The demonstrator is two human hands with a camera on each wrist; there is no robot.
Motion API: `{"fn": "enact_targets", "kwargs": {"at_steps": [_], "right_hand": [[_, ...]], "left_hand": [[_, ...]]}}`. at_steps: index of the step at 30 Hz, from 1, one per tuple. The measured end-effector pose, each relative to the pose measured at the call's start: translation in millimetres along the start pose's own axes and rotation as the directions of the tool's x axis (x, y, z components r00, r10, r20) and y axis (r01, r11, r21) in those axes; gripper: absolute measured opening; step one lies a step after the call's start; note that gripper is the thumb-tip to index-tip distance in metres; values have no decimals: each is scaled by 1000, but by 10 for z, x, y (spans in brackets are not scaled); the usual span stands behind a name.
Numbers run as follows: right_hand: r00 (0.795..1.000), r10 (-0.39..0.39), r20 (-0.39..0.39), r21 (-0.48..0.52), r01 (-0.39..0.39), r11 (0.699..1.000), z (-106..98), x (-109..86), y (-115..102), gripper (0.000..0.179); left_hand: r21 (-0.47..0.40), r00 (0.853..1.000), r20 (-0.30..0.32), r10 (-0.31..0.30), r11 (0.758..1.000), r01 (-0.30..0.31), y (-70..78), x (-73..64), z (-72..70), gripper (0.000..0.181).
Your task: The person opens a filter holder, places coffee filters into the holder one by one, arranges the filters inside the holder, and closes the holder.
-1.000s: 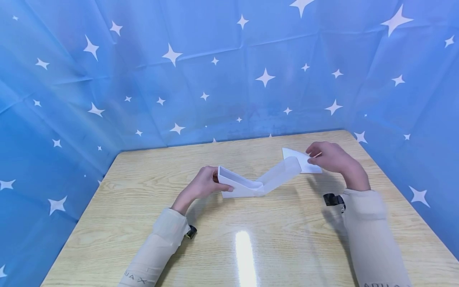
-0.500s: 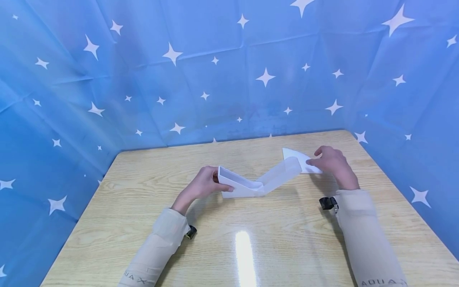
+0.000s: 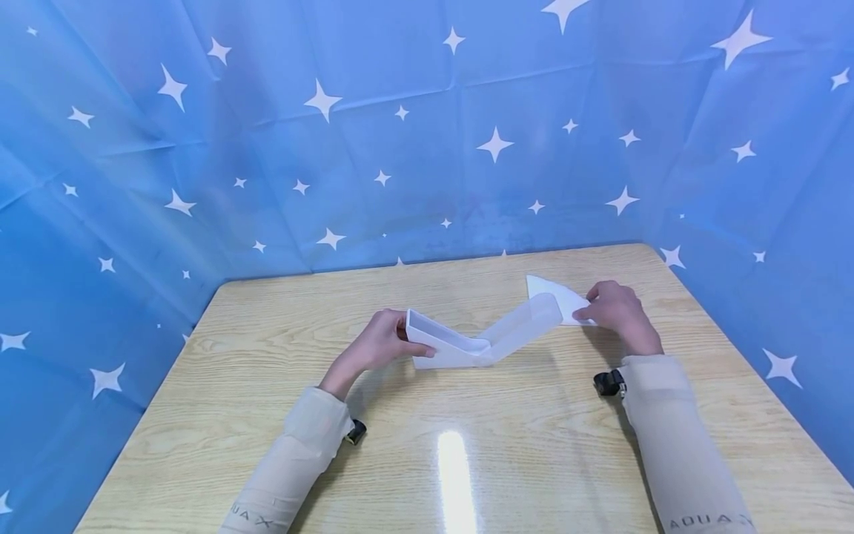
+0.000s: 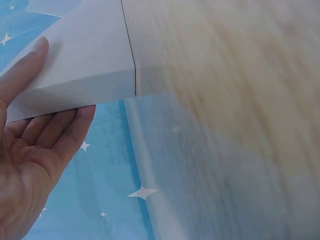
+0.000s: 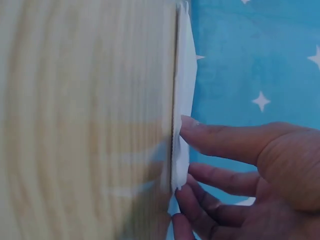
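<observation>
My left hand (image 3: 383,341) holds the left end of a white plastic case (image 3: 443,352), thumb on one side and fingers on the other. The case stands on the table with its hollow inside showing. Its translucent lid (image 3: 523,326) is swung up and out to the right. Behind the lid's end lies a flat white folded piece (image 3: 557,293) with a pointed end, shaped like a folded face mask. My right hand (image 3: 617,308) pinches its right end. In the right wrist view, the thumb (image 5: 200,132) presses the folded piece (image 5: 185,85) and the fingers touch its lower edge.
The wood-grain table (image 3: 287,319) extends around both hands. A blue curtain (image 3: 373,148) with white stars stands along its back and sides. A bright light reflection (image 3: 457,482) shows near the front. Each wrist wears a small black camera (image 3: 608,383).
My right hand has moved left and down onto the folded white piece and now pinches its right end. My left hand and the case have stayed in place.
</observation>
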State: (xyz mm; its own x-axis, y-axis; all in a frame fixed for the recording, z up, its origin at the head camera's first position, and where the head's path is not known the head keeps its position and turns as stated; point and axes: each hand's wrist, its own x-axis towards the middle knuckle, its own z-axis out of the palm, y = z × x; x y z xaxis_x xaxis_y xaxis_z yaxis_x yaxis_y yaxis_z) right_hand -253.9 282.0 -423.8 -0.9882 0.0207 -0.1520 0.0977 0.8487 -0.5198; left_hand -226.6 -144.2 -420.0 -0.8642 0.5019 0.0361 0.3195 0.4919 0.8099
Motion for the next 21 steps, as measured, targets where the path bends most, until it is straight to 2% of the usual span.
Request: {"fn": "enact_targets", "kwargs": {"at_steps": [7,21], "right_hand": [[999,-13,-31,12,14,1000,40,21,20,47],[999,-6,-53,45,9,999,56,42,61,45]], "left_hand": [[0,1000,0,-4,1000,4,-9,-6,-1,32],[0,1000,1,-12,1000,12,2,-10,4,32]]}}
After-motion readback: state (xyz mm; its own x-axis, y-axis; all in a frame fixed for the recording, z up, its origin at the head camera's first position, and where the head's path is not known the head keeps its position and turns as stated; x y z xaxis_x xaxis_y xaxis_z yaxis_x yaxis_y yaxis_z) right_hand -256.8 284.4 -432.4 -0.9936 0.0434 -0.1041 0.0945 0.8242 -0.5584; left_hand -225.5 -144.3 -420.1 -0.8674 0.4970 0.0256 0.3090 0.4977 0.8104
